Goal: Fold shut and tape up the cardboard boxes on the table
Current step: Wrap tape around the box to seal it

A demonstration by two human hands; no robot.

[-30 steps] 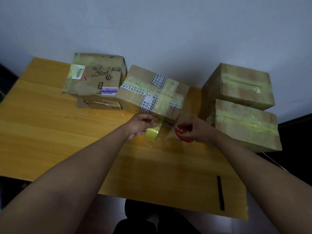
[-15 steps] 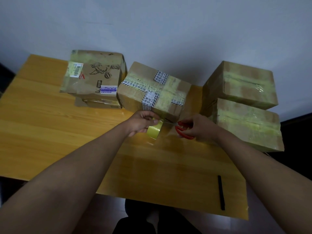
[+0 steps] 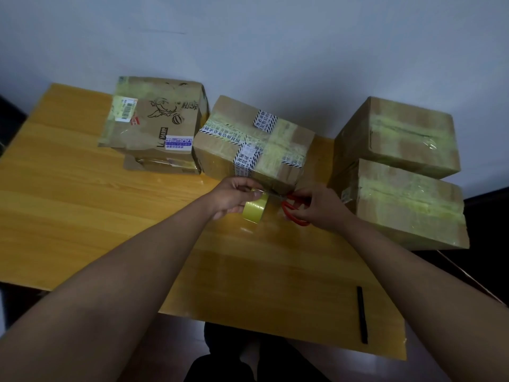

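While the left hand (image 3: pixel 234 198) grips the yellow tape roll (image 3: pixel 254 210), the right hand (image 3: pixel 316 206) holds red scissors (image 3: pixel 293 209) against the middle box (image 3: pixel 252 144) on the surface (image 3: pixel 82 205).

Taped, closed cardboard boxes (image 3: pixel 253 142) on table (image 3: pixel 82 205)

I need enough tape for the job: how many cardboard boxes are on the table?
5: two stacked far left, one centre, two at the right. More may hide behind.
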